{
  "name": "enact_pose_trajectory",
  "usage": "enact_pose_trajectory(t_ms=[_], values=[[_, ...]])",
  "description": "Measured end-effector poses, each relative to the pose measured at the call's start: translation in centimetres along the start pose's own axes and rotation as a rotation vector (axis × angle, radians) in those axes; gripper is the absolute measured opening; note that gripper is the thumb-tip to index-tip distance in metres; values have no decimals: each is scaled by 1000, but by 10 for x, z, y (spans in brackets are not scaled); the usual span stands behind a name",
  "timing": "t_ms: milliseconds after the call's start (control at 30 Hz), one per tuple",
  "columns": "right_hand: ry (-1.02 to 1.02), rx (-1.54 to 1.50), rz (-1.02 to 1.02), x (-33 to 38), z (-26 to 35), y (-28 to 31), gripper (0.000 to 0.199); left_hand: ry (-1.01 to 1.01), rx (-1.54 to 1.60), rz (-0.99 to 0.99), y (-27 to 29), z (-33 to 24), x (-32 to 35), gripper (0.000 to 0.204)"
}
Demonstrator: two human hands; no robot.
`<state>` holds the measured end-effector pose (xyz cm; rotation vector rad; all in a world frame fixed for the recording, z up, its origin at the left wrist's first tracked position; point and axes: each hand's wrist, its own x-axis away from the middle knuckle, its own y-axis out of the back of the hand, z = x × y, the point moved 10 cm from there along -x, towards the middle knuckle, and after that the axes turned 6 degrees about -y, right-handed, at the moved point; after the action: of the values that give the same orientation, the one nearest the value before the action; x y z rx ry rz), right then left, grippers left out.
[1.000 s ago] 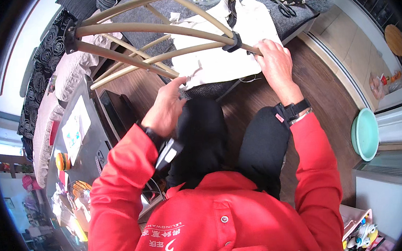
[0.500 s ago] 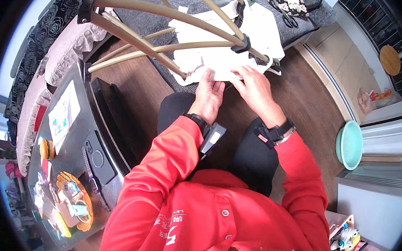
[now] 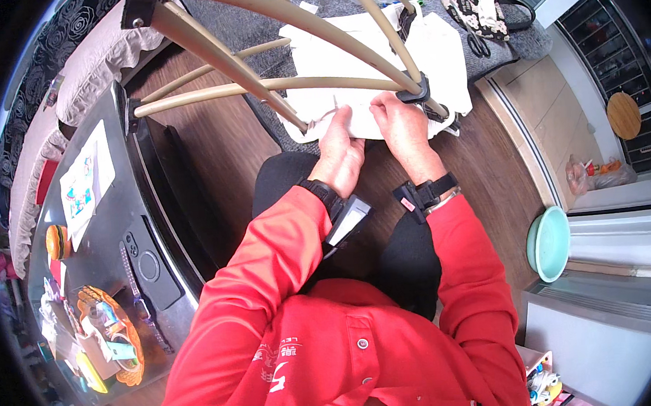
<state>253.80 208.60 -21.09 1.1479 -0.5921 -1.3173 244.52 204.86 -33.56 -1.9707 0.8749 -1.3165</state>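
Note:
A white cloth [image 3: 314, 45] lies spread under an upturned frame of tan tubes [image 3: 317, 83] with black joints. My left hand [image 3: 341, 153] grips the cloth's near edge, its thumb on top and its fingers curled beneath. Just to the right, my right hand [image 3: 405, 126] is raised slightly over the same edge, fingertips pinched together. What sits in that pinch is too small to make out. A thin dark line, perhaps a thread, shows on the cloth near my left thumb. One black joint [image 3: 414, 90] of the frame stands close above my right hand.
On the left is a dark table [image 3: 126, 213] with a phone [image 3: 149, 266], a watch [image 3: 142, 302], a paper sheet and an orange basket [image 3: 130, 375]. A grey couch [image 3: 432, 3] holds a patterned bag [image 3: 474, 13]. A mint basin [image 3: 549, 244] stands at right.
My right fingertips have lifted a little off the cloth's edge and drawn together in a pinch. My left hand stays on the edge. The whole view has shifted slightly.

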Motion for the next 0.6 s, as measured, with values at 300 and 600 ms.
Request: enact_pose_trajectory(t_ms=[300,600], values=[[73,47,-101,-4,11,4,17,76,40,120,-12,-1,2,28],[197,144,-218,-13,29,9,21,26,35,16,-11,-7,8,32]])
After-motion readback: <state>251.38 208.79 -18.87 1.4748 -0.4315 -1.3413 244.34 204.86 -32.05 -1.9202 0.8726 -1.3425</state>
